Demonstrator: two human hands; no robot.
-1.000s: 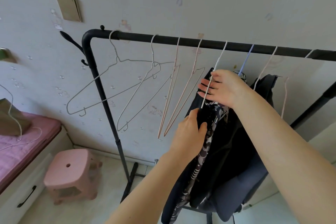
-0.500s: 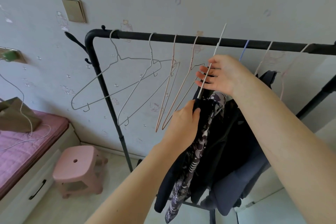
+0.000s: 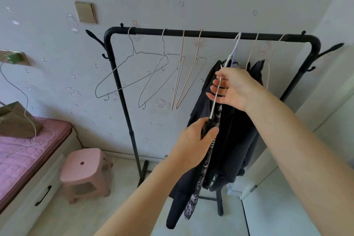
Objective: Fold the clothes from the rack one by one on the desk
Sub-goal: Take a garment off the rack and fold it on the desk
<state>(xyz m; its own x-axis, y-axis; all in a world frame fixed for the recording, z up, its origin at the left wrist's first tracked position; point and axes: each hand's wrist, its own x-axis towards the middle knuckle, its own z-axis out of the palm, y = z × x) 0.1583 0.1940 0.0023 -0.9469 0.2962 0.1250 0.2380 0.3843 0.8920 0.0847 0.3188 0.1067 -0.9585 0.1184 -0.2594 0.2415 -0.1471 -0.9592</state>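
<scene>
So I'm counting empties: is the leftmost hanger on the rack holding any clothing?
No, the leftmost hanger on the rack is bare wire.

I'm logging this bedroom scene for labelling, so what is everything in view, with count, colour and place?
clothes rack: 1, black, against the wall
bare hangers: 4, two grey, two pink, left on the rail
white hanger: 1, hooked on the rail, held
dark garments: several, black, right on the rack
patterned garment: 1, black and white, frontmost
stool: 1, pink, floor
bed cover: 1, pink, left
bag: 1, brown, on bed
left hand: grip on patterned garment
right hand: on white hanger
</scene>
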